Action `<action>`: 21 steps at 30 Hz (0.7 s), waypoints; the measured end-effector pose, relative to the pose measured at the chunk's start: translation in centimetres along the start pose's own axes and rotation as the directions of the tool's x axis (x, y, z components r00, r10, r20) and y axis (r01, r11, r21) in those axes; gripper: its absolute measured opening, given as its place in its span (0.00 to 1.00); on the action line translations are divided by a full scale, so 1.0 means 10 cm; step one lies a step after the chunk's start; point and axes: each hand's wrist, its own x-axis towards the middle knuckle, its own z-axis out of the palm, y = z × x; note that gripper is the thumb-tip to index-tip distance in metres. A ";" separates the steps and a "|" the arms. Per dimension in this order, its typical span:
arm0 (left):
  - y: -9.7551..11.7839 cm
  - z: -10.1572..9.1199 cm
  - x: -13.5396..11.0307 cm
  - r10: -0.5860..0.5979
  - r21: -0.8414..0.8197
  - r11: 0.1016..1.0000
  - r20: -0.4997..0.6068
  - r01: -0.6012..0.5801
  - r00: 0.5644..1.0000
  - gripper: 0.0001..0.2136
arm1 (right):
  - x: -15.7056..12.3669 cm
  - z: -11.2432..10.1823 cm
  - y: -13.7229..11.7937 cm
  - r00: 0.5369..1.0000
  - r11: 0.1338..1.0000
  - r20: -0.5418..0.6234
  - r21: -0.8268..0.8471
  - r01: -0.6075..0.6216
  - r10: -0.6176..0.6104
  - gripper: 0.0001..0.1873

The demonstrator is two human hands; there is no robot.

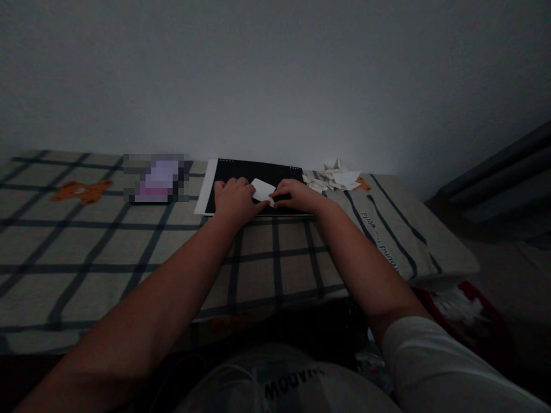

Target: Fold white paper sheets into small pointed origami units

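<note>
A small white piece of paper (263, 188), perhaps folded, lies on a black sheet or pad (258, 170) with a white margin along its left side. My left hand (235, 202) rests over the left part of the black surface, its fingers bent and its fingertips and thumb pressing on the left side of the paper. From the right, my right hand (298, 195) pinches the paper's near right edge between thumb and fingers. Dim light makes the paper's creases hard to make out.
To the left lies a blurred-out phone-like device (157, 180). Crumpled or folded white papers (333, 176) are heaped right of the pad. A checked cloth (275, 252) covers the table, against a grey wall (275, 74). A red bin (495, 332) holding white scraps stands below right.
</note>
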 end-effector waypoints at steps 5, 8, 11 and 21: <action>-0.01 0.00 0.00 0.016 -0.011 1.000 0.001 -0.016 1.000 0.22 | -0.05 -0.02 -0.05 1.000 1.000 0.009 -0.001 -0.003 0.003 0.16; -0.01 0.00 0.00 0.030 -0.014 0.999 0.007 -0.030 1.000 0.21 | -0.05 -0.02 -0.10 0.999 1.000 -0.023 -0.013 0.023 -0.024 0.11; -0.02 0.01 0.00 0.043 -0.014 0.999 0.006 -0.043 0.999 0.19 | -0.03 -0.01 -0.16 0.999 0.998 -0.009 -0.047 0.048 -0.049 0.14; -0.22 0.08 0.11 0.203 -0.170 0.968 0.079 -0.187 0.976 0.17 | -0.01 0.00 -0.30 0.993 0.993 0.010 0.026 0.119 -0.120 0.16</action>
